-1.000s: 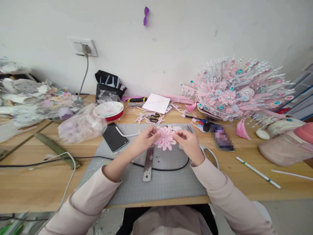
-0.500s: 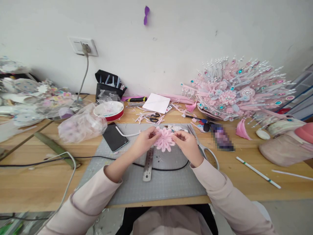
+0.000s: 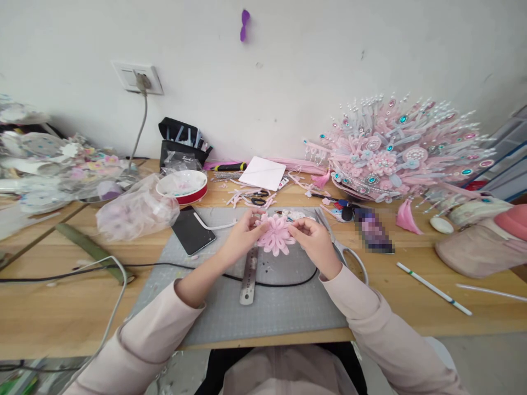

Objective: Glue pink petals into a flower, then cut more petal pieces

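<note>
A pink many-petalled flower (image 3: 275, 235) is held just above the grey cutting mat (image 3: 263, 307). My left hand (image 3: 241, 237) pinches its left edge with closed fingers. My right hand (image 3: 315, 241) grips its right side, fingers curled on the petals. A steel ruler (image 3: 249, 274) lies on the mat right under the flower, and a black cable (image 3: 272, 283) runs across the mat below my hands.
A black phone (image 3: 192, 231) and a plastic bag (image 3: 138, 211) lie left of the mat, with a red-rimmed bowl (image 3: 183, 186) behind. Scissors (image 3: 346, 251) sit by my right wrist. A large pink beaded headdress (image 3: 395, 153) stands at the back right. A white stick (image 3: 434, 289) lies right.
Both hands stay on the flower and have shifted slightly; the flower has turned a little between the fingers. Nothing else on the table has moved.
</note>
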Motion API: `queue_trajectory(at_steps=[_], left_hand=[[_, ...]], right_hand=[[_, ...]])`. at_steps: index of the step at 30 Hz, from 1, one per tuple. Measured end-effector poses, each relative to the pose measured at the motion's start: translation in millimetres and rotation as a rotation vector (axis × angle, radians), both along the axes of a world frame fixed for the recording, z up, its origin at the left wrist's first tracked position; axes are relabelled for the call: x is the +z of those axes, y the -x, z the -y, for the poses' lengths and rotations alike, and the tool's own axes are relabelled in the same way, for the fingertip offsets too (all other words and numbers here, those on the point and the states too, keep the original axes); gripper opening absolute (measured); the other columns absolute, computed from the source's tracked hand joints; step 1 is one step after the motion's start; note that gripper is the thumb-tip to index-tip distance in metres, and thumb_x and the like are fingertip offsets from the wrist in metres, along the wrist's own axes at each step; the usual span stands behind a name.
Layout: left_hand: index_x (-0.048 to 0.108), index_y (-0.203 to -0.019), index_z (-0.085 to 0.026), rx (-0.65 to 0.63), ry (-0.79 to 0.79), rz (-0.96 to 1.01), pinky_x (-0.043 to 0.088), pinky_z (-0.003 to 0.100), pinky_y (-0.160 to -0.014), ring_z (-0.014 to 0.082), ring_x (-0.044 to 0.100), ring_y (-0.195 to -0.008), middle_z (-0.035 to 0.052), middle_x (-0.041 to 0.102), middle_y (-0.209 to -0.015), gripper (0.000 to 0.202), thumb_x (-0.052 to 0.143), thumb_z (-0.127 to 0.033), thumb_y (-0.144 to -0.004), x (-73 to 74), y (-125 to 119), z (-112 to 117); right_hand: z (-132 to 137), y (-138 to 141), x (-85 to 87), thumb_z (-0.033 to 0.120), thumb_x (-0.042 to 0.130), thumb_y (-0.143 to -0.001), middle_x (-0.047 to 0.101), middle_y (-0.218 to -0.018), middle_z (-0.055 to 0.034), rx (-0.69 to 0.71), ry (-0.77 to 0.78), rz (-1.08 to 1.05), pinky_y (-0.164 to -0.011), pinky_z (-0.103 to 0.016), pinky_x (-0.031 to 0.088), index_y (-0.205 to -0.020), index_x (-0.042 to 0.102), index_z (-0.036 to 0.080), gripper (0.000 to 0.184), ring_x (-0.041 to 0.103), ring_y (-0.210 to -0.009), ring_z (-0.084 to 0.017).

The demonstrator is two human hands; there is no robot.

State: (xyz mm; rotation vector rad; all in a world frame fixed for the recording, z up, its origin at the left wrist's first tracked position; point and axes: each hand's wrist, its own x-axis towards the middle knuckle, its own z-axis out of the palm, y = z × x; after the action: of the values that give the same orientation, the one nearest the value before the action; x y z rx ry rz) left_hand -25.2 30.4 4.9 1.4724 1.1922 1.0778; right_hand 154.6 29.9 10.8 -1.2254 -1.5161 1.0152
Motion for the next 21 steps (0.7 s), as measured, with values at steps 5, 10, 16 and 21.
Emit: queue_trajectory(at_steps=[5,10,16,21], left_hand=[[0.051,-0.077,-0.017,-0.032,-0.049,-0.148,0.035,0.021,-0.054,0.0094,0.042,-0.060,-0.0037,0.047,-0.065,0.026,0.050,-0.042,-0.077,5.9,-1.3,1.8],[0.047,-0.069,-0.017,-0.029,-0.049,-0.171,0.032,0.021,-0.053,0.0090,0.038,-0.057,-0.0050,0.042,-0.061,0.028,0.051,-0.044,-0.075,10.3,-4.4,4.0],[0.046,-0.069,-0.018,-0.023,-0.037,-0.151,0.031,0.021,-0.054,0.0090,0.037,-0.057,-0.0051,0.041,-0.062,0.027,0.050,-0.043,-0.076,8.6,-5.4,6.1],[0.052,-0.074,-0.017,0.005,-0.061,-0.170,0.033,0.022,-0.057,0.0107,0.041,-0.062,-0.0028,0.046,-0.066,0.026,0.044,-0.041,-0.079,6.5,-5.6,4.7]], right_hand=[[2.2,1.3,1.1,0.037,0.061,-0.069,0.058,-0.064,0.0000,0.054,-0.018,0.002,-0.057,-0.025,0.045,-0.068,0.054,0.019,0.020,0.054,-0.061,-0.014],[2.2,0.6,-2.5,0.039,0.060,-0.071,0.055,-0.061,0.0009,0.068,-0.050,0.082,-0.055,-0.025,0.041,-0.065,0.053,0.019,0.022,0.052,-0.058,-0.014],[2.3,2.2,-4.2,0.037,0.060,-0.070,0.054,-0.059,0.0016,0.049,-0.028,0.088,-0.053,-0.025,0.040,-0.063,0.052,0.020,0.021,0.050,-0.055,-0.013],[2.8,3.7,-3.4,0.036,0.061,-0.069,0.054,-0.057,0.0019,0.022,-0.015,0.108,-0.051,-0.025,0.039,-0.062,0.051,0.019,0.020,0.050,-0.054,-0.013]])
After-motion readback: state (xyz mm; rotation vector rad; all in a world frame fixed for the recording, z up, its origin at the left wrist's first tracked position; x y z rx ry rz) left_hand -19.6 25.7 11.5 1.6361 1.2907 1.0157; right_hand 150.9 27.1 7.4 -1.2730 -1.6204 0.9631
